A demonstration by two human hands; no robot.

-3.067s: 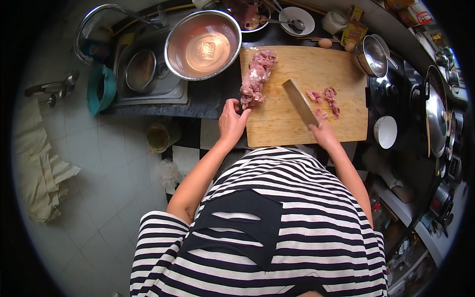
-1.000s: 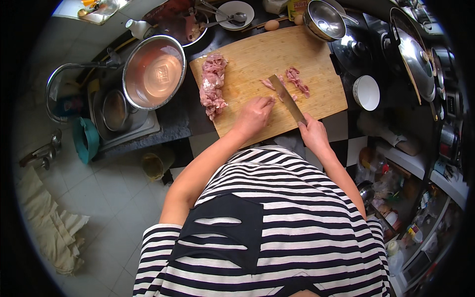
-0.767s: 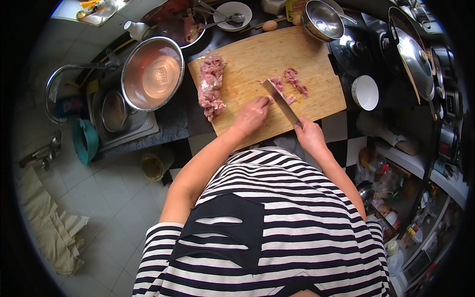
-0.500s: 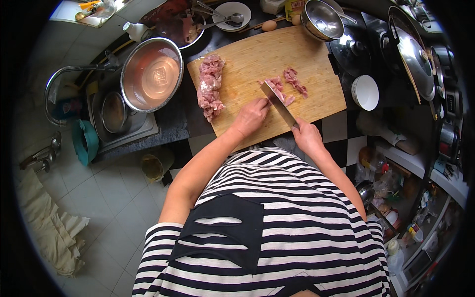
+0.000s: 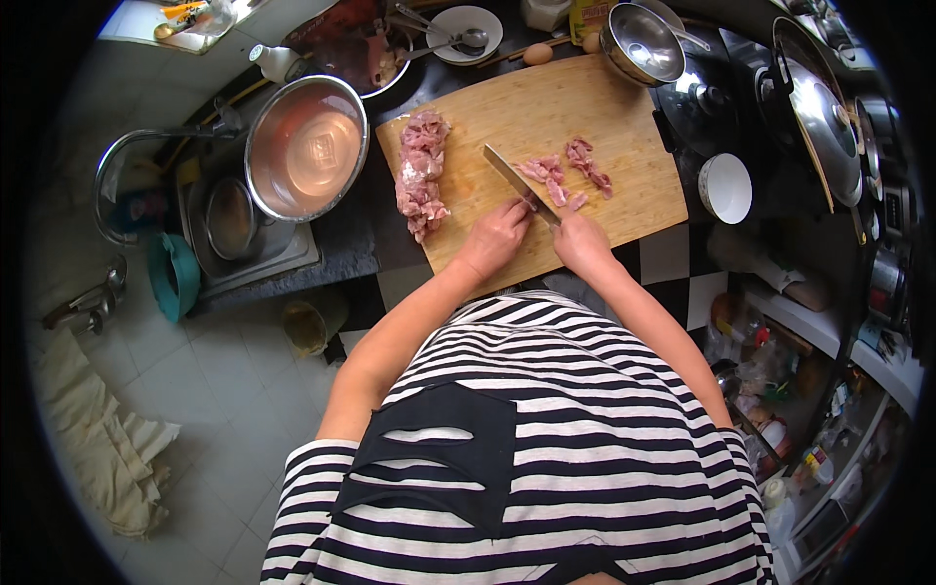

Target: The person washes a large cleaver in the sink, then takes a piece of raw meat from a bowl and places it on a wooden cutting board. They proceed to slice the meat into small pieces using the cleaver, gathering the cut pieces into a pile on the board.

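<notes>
My right hand (image 5: pixel 582 241) is wrapped round the handle of a cleaver (image 5: pixel 509 175), whose blade slants up and left over a wooden cutting board (image 5: pixel 526 93). Against the blade's left side is my left hand (image 5: pixel 497 236), fingers curled and pressed together at the board's near part; what they hold, if anything, is hidden. Cut strips of raw meat (image 5: pixel 546 174) lie just right of the blade, with another small group of meat pieces (image 5: pixel 589 168) beyond them. Along the board's left side sits a long heap of raw meat (image 5: pixel 422 180).
Left of the board stand a large steel basin (image 5: pixel 258 156) and a sink (image 5: pixel 283 258) with a curved tap. Behind it are a plate with spoons (image 5: pixel 444 41) and an egg (image 5: pixel 537 53). Steel bowls (image 5: pixel 639 73) touch the far right corner; a white bowl (image 5: pixel 715 188) stands right.
The cleaver and my right hand have shifted left, toward my left hand, and the blade now stands farther from the cut strips. The left hand stays in about the same place.
</notes>
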